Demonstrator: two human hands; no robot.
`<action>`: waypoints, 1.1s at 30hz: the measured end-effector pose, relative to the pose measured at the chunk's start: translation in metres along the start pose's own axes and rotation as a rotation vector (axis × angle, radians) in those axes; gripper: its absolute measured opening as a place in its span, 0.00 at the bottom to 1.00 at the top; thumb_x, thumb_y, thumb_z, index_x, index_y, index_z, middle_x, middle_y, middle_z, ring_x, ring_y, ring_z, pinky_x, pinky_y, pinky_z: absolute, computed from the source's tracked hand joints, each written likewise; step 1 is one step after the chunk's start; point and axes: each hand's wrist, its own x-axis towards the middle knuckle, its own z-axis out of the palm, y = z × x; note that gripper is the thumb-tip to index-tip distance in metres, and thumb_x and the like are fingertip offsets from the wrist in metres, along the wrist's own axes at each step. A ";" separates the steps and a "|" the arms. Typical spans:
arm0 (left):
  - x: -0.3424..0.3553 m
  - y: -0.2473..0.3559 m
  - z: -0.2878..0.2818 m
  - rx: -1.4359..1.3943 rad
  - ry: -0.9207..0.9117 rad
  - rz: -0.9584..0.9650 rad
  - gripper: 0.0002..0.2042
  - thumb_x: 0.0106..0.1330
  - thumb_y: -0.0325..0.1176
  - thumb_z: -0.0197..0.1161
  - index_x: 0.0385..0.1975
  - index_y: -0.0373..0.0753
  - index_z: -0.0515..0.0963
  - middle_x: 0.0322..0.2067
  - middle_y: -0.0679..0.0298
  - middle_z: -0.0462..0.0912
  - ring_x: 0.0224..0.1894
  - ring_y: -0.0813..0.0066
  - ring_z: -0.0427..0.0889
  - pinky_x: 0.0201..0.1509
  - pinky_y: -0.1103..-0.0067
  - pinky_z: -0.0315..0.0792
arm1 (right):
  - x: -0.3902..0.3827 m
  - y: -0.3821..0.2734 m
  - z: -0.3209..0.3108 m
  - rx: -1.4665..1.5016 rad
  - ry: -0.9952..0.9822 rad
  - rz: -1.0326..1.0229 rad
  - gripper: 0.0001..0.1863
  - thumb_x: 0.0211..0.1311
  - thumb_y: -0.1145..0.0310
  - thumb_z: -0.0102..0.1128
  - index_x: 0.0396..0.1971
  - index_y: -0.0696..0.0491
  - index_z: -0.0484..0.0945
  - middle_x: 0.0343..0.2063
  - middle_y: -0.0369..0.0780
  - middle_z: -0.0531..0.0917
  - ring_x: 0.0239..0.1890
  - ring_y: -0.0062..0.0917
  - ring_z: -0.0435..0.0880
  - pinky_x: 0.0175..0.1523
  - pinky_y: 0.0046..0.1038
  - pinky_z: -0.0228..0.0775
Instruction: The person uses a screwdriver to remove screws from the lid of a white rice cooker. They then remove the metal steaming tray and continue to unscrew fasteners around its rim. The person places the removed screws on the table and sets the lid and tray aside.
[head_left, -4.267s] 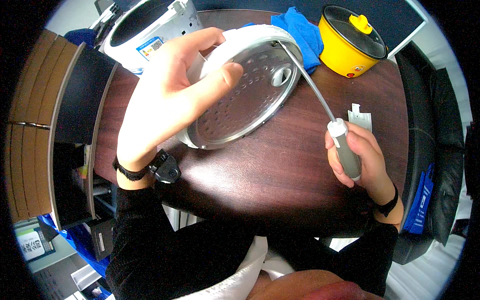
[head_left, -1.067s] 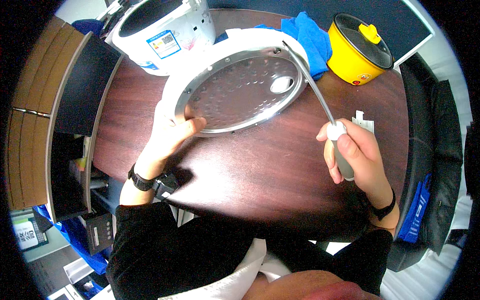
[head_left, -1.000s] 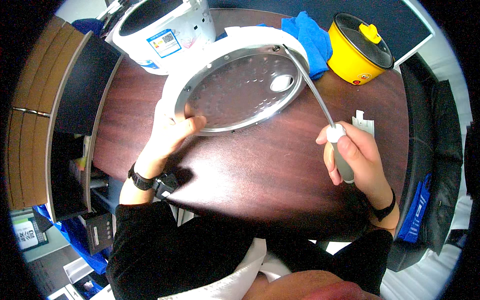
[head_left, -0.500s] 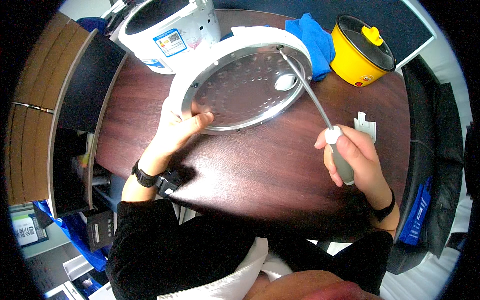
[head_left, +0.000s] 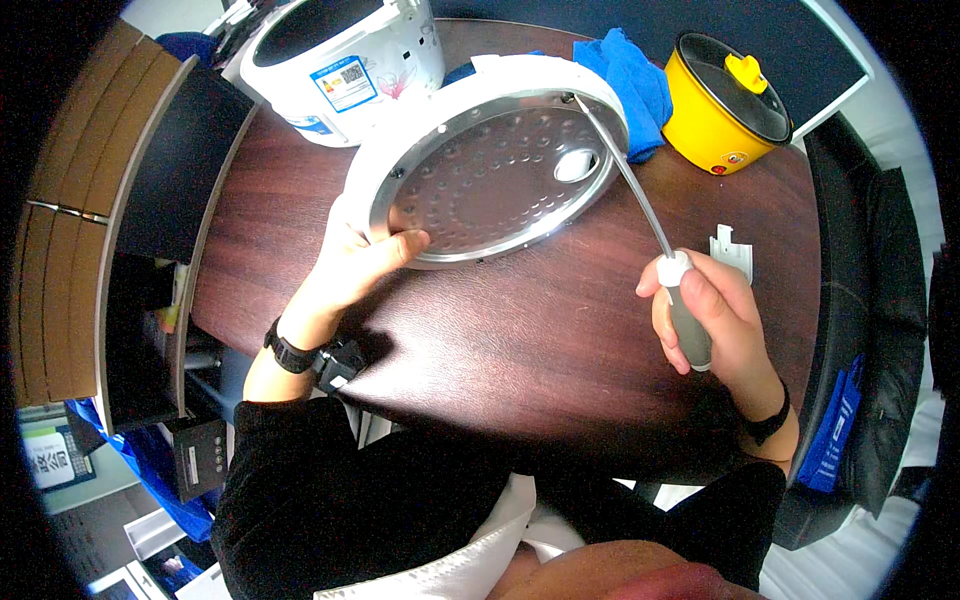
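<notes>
A round white lid-like part (head_left: 488, 165), faced with a dimpled metal plate (head_left: 460, 205), is above the far middle of a dark wood table (head_left: 520, 350), tilted so the metal side faces the person, probably to keep its rim in sight and within reach. Whether its back edge rests on anything cannot be told. The left hand (head_left: 355, 260) grips it at the lower left edge, thumb over the metal and fingers hidden behind, seemingly to steady that tilt. The part extends up and to the right from this hand. The right hand (head_left: 728, 310), well apart below and right of the part, is wrapped around the handle of a long screwdriver (head_left: 674, 268), perhaps held low so the shaft can slant up to the far rim; its tip is at a dark spot there, contact unclear. Just beyond the right hand lies a small white plastic piece (head_left: 735, 257). Behind the lid-like part are a white appliance body (head_left: 300, 75) at left, a crumpled blue cloth (head_left: 635, 95) and a yellow pot (head_left: 712, 125) at right.
</notes>
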 end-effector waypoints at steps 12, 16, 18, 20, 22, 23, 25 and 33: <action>-0.003 0.010 0.004 0.090 0.006 -0.092 0.06 0.48 0.26 0.64 0.18 0.37 0.73 0.18 0.71 0.72 0.22 0.84 0.69 0.28 0.84 0.64 | -0.003 0.000 0.000 0.029 -0.016 0.024 0.22 0.68 0.56 0.34 0.35 0.64 0.68 0.12 0.37 0.71 0.08 0.15 0.65 0.13 0.16 0.56; -0.002 0.008 0.005 0.058 0.008 -0.069 0.05 0.48 0.26 0.64 0.20 0.36 0.74 0.18 0.72 0.72 0.23 0.85 0.69 0.28 0.84 0.64 | -0.005 -0.002 0.001 -0.015 -0.034 0.027 0.23 0.68 0.56 0.35 0.35 0.64 0.67 0.13 0.37 0.71 0.08 0.15 0.65 0.13 0.16 0.57; -0.003 0.007 0.006 0.024 0.019 -0.085 0.05 0.48 0.26 0.64 0.21 0.36 0.73 0.18 0.72 0.71 0.23 0.85 0.69 0.28 0.84 0.64 | -0.004 -0.002 0.002 -0.005 -0.027 0.025 0.23 0.68 0.55 0.35 0.35 0.64 0.67 0.13 0.37 0.71 0.08 0.15 0.65 0.13 0.16 0.57; -0.003 0.001 0.001 0.013 -0.018 -0.027 0.05 0.48 0.26 0.64 0.21 0.35 0.73 0.19 0.72 0.71 0.23 0.85 0.68 0.28 0.83 0.64 | -0.004 -0.001 0.003 0.008 -0.025 0.027 0.23 0.68 0.55 0.35 0.35 0.64 0.67 0.13 0.38 0.71 0.08 0.15 0.65 0.12 0.16 0.57; -0.003 0.002 0.000 0.013 -0.044 -0.012 0.05 0.49 0.25 0.63 0.20 0.36 0.72 0.19 0.72 0.71 0.23 0.85 0.68 0.28 0.83 0.64 | -0.005 0.000 0.002 0.024 -0.029 0.033 0.23 0.68 0.55 0.35 0.35 0.64 0.67 0.13 0.38 0.71 0.08 0.16 0.65 0.12 0.16 0.57; -0.003 0.005 0.002 0.017 -0.052 -0.028 0.06 0.49 0.25 0.63 0.19 0.36 0.71 0.18 0.72 0.71 0.22 0.85 0.68 0.27 0.83 0.64 | -0.005 0.000 0.002 0.022 -0.026 0.033 0.23 0.68 0.55 0.35 0.35 0.64 0.67 0.13 0.38 0.71 0.08 0.16 0.65 0.12 0.16 0.57; -0.004 0.005 0.003 0.010 -0.082 -0.021 0.07 0.50 0.25 0.62 0.17 0.37 0.70 0.18 0.71 0.70 0.22 0.85 0.67 0.27 0.83 0.64 | -0.006 0.000 0.003 0.019 -0.020 0.033 0.23 0.68 0.55 0.35 0.36 0.64 0.67 0.13 0.38 0.71 0.08 0.16 0.65 0.12 0.16 0.57; -0.009 0.003 0.001 0.052 -0.148 0.008 0.09 0.49 0.22 0.59 0.14 0.37 0.65 0.16 0.72 0.67 0.19 0.86 0.65 0.24 0.84 0.62 | -0.011 -0.012 0.005 0.057 0.054 0.118 0.19 0.68 0.56 0.39 0.33 0.58 0.71 0.11 0.34 0.70 0.09 0.13 0.64 0.15 0.15 0.52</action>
